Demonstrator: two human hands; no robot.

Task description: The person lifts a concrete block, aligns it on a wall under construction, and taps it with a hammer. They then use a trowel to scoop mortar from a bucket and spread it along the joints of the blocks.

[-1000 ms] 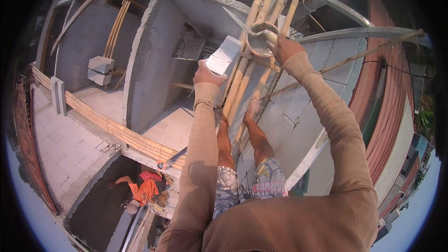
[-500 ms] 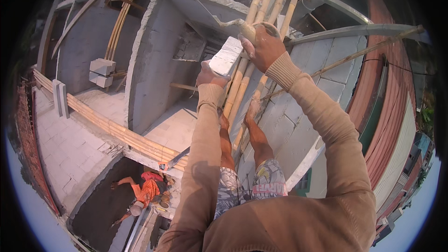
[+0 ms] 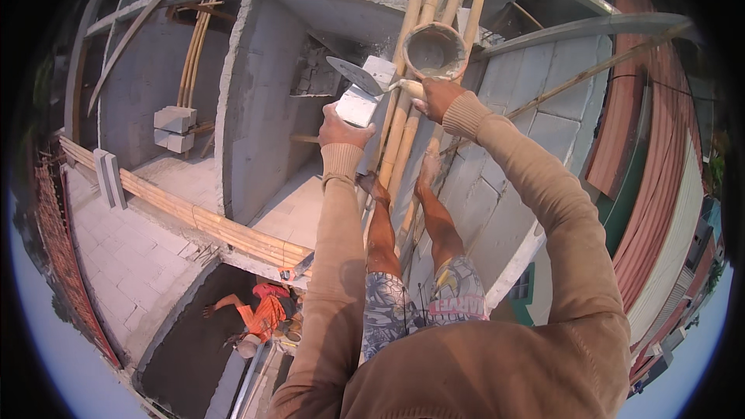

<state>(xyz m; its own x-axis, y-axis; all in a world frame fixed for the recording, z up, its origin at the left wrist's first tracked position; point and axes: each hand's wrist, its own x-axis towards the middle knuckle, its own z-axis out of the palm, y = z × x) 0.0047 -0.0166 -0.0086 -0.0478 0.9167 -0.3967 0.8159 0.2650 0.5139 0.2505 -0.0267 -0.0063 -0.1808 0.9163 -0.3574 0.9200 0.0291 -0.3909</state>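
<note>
Grey mortar fills the round bucket (image 3: pixel 434 50) that sits up on the bamboo poles (image 3: pixel 403 120), just above the right hand (image 3: pixel 436 98). That hand has its grip closed around the handle of a trowel (image 3: pixel 358 76), whose pointed blade reaches left and lies across the top of a pale block (image 3: pixel 365 97). The left hand (image 3: pixel 341 128) holds the block from below, fingers wrapped on its lower end, with the block tilted up against the poles. Both arms wear tan knitted sleeves. The person's bare feet stand on the bamboo poles, which slope over a wall of grey blocks (image 3: pixel 535 140). Far below, a person in an orange shirt (image 3: pixel 260 314) lies or crouches on the dark ground beside a concrete floor
</note>
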